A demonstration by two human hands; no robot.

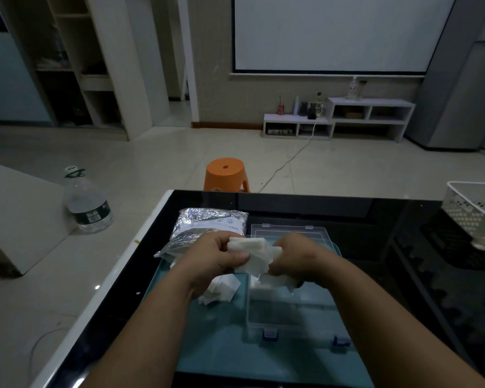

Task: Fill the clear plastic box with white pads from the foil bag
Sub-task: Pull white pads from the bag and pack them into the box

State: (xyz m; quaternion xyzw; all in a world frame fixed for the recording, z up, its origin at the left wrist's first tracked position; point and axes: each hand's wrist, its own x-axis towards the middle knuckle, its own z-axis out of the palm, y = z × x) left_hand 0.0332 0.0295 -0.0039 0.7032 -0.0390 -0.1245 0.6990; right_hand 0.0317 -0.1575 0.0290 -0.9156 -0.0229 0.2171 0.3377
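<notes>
Near the middle of the frame, our left hand (217, 257) and our right hand (296, 256) hold a bunch of soft white square pads (254, 247) between them. Both hands are curled tight around the bunch, one at each end, with the left thumb pressed on top. We hold the bunch up in the air, over the far left corner of the clear plastic box with blue clips (289, 306).

That box sits open at the lower middle of the frame, on a see-through blue mat (235, 348). Its lid (289, 233) lies flat behind it. A few white pads (273, 284) hang down under our right hand, into the box's far end.

Left of the box, under our left wrist, more loose pads (221, 291) lie in a little heap on the mat. The crinkly silver foil bag (207, 224) lies just behind our left hand. Everything rests on a shiny black table (403, 275). A white basket with holes (473, 211) sits at the right edge of the frame.
</notes>
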